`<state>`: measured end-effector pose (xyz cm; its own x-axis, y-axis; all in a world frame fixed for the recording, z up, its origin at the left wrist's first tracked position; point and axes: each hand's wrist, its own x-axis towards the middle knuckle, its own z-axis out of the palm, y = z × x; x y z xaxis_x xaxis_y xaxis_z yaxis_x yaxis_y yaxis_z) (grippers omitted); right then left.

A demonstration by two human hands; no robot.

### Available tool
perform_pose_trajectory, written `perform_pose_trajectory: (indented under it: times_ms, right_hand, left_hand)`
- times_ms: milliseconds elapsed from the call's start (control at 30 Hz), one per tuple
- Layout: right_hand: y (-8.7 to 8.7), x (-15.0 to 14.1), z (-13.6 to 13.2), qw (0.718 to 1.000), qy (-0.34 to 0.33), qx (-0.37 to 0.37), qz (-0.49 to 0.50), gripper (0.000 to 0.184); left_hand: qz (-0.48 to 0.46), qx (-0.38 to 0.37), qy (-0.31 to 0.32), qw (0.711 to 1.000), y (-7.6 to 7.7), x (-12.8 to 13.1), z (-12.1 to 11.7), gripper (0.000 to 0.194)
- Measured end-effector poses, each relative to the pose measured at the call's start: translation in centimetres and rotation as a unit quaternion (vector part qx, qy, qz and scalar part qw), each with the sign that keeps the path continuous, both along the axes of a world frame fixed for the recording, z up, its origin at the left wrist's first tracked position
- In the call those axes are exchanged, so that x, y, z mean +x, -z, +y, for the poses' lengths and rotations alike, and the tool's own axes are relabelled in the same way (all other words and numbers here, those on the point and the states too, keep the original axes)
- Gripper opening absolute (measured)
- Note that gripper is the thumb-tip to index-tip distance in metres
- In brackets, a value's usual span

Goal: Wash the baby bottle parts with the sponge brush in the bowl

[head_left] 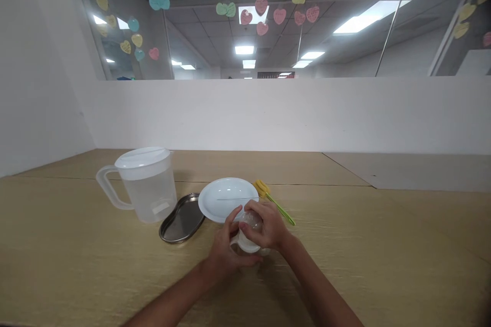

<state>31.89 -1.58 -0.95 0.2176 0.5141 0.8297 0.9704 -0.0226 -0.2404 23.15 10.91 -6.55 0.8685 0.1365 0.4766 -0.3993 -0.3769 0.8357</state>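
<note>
In front of the white bowl, both hands are on a small clear container with a whitish, rounded upper part. My left hand curls around its left and lower side, thumb and fingers against it. From above, my right hand grips the rounded clear top with bent fingers. Much of the container is covered by the fingers, so its exact kind is unclear. Just beyond the hands lies the white bowl, with a thin straight line showing across it.
A lidded translucent pitcher stands at the left. Beside it lies a kidney-shaped metal tray. Right of the bowl is a yellow-headed tool with a green handle. A white wall rises behind the wooden table.
</note>
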Motion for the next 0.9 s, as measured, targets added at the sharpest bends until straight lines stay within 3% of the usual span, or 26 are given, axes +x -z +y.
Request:
perform_pose_trajectory:
  times_ms: [267, 467, 733, 900]
  right_hand:
    - [0.1, -0.1, 0.1, 1.0, -0.011, 0.018, 0.006, 0.013]
    - [-0.5, -0.1, -0.1, 0.999, -0.006, -0.024, 0.024, 0.016]
    - [-0.2, 0.1, -0.3, 1.0, -0.004, 0.029, -0.001, 0.021]
    - [-1.1, 0.5, -1.4, 0.991, -0.012, 0.092, 0.094, 0.027]
  left_hand:
    - [-0.005, 0.01, 0.013, 1.0, 0.2, 0.1, 0.4, 0.103]
    - [-0.004, 0.027, 0.01, 1.0, 0.3, 0.1, 0.5, 0.104]
    - [-0.041, 0.09, 0.013, 0.995, -0.2, 0.1, 0.3, 0.105]
    - [-0.086, 0.135, 0.03, 0.987, -0.5, 0.0, 0.5, 0.1]
